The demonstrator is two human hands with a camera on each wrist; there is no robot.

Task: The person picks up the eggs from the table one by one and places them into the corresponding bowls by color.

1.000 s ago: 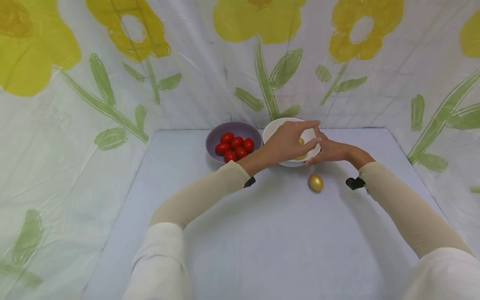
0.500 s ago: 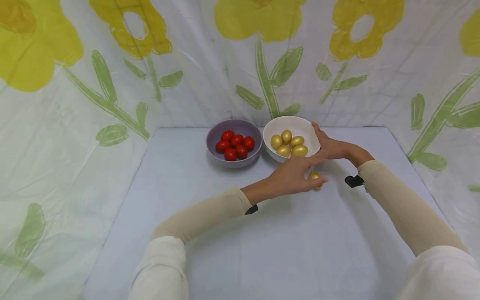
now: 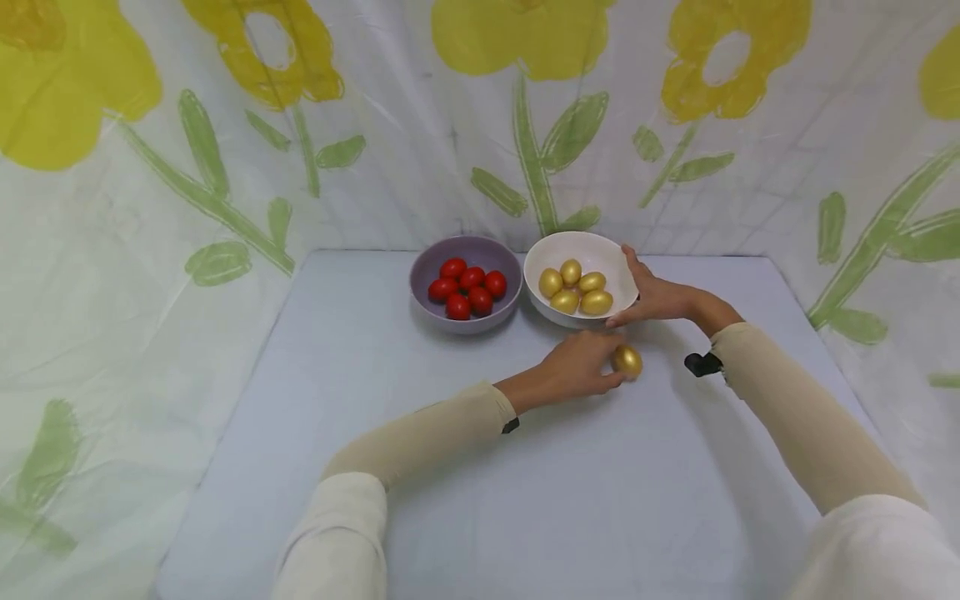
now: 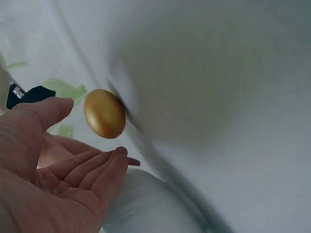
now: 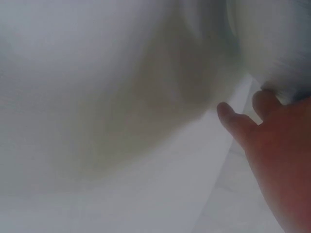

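My left hand [image 3: 581, 365] is beside a loose gold egg [image 3: 627, 362] on the table. In the left wrist view, the thumb and fingers are parted, with the egg [image 4: 105, 113] just beyond their tips. My right hand [image 3: 656, 298] holds the right side of a white bowl [image 3: 617, 267], its fingers at the rim and the thumb low on the near side. Several gold eggs [image 3: 592, 282] lie inside the bowl. From the right wrist, the hand [image 5: 277, 150] appears against the bowl's pale outer wall [image 5: 272, 43], which is blurred.
A purple bowl [image 3: 465, 323] with several red eggs [image 3: 481, 300] stands close to the left of the white bowl. Both are near the far edge of the pale blue table [image 3: 525, 500]. Behind hangs a flower-printed curtain [image 3: 420, 167].
My left hand has moved from over the white bowl down toward me to the loose gold egg, uncovering the eggs in the bowl. My right hand stays at the bowl's side.
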